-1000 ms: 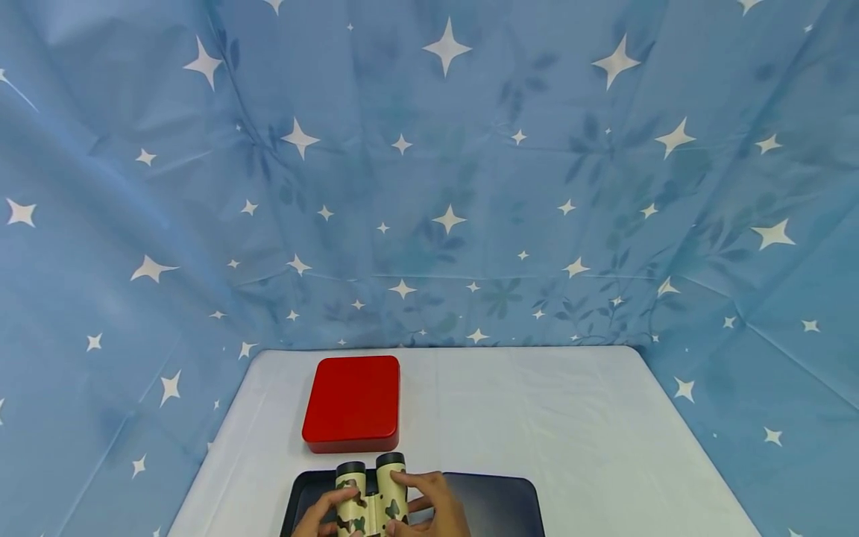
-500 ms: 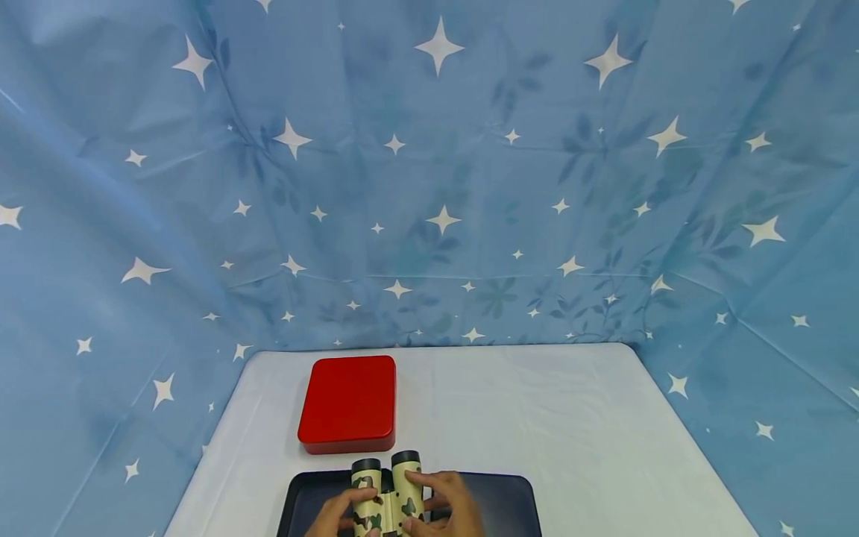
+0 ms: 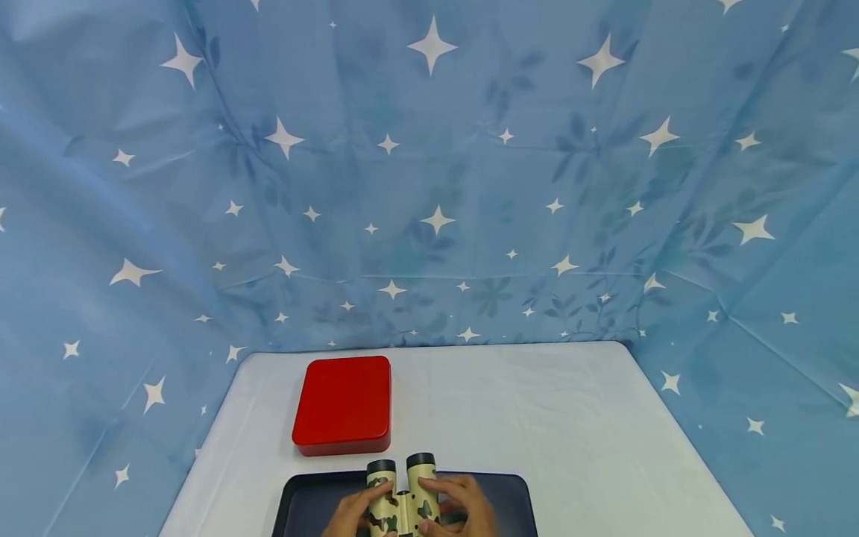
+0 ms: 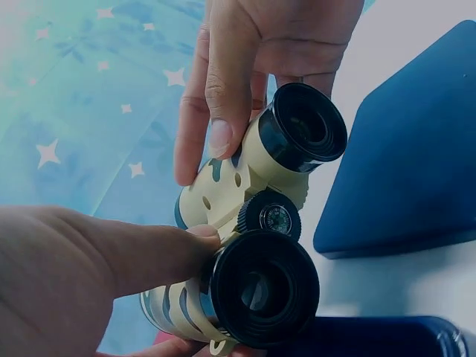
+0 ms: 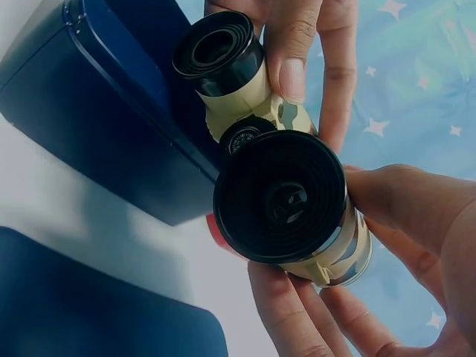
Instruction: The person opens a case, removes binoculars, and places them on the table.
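Note:
Both hands hold a pair of camouflage-patterned binoculars (image 3: 382,514), cream with green and brown patches and black ends. My left hand (image 3: 349,514) grips the left barrel and my right hand (image 3: 471,507) the right one. In the left wrist view, the left thumb lies along the near barrel beside a black eyecup (image 4: 264,286). A small compass (image 4: 275,219) sits between the two eyepieces. Seen from the right wrist, my right hand (image 5: 416,230) spreads thumb and fingers around its barrel. The binoculars overlap a dark navy tray (image 3: 305,496) in the head view.
A red box (image 3: 344,403) stands on the white tabletop (image 3: 523,410) behind the tray. Another dark blue object (image 4: 416,149) shows at the right of the left wrist view. A blue curtain with white stars (image 3: 429,179) encloses the table's back and sides.
Both hands and the binoculars have shifted to the right across the tray, the grip unchanged. The head view has turned slightly right, so the box and curtain slide left.

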Motion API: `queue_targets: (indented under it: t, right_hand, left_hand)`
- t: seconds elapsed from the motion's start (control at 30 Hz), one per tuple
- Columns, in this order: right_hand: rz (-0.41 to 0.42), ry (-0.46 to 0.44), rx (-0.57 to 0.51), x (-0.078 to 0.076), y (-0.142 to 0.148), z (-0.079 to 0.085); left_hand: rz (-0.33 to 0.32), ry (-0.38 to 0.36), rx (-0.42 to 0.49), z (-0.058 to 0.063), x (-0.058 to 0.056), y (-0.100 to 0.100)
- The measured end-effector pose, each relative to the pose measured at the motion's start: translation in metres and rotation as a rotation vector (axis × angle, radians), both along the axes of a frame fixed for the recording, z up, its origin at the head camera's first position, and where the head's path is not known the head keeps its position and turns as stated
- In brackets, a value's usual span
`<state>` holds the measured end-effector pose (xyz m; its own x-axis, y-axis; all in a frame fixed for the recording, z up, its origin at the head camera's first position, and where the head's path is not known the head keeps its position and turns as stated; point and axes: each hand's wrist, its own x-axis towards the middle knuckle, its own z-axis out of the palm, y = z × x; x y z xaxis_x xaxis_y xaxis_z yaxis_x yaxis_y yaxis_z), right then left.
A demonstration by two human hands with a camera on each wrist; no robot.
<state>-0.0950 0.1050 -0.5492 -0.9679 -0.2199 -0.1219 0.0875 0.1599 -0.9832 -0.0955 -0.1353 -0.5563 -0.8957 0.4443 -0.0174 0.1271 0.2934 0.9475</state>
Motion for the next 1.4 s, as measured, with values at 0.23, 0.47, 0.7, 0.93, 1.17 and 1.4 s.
queue_targets:
  t: [0.23, 0.47, 0.7, 0.93, 1.17, 1.4]
  right_hand:
    - [-0.016, -0.023, 0.009, 0.003, 0.007, 0.004]
    - [0.002, -0.024, 0.037, 0.004, 0.019, 0.006]
    - [-0.029, 0.001, 0.043, 0.008, 0.028, 0.004]
    - [-0.033, 0.009, 0.044, 0.014, 0.038, 0.000]
    - [-0.067, -0.002, 0.099, 0.017, 0.045, 0.002]
    - [-0.111, 0.018, 0.149, 0.021, 0.057, -0.003]
  left_hand:
    - [-0.056, 0.044, 0.029, -0.004, -0.004, 0.005]
    - [0.017, 0.050, -0.036, 0.002, 0.001, 0.018]
    - [0.044, -0.023, -0.097, 0.007, 0.005, 0.030]
    - [0.049, -0.097, -0.104, 0.008, 0.006, 0.038]
    - [0.057, -0.117, -0.107, 0.008, 0.006, 0.049]
    - [0.007, -0.175, -0.068, 0.004, 0.002, 0.059]
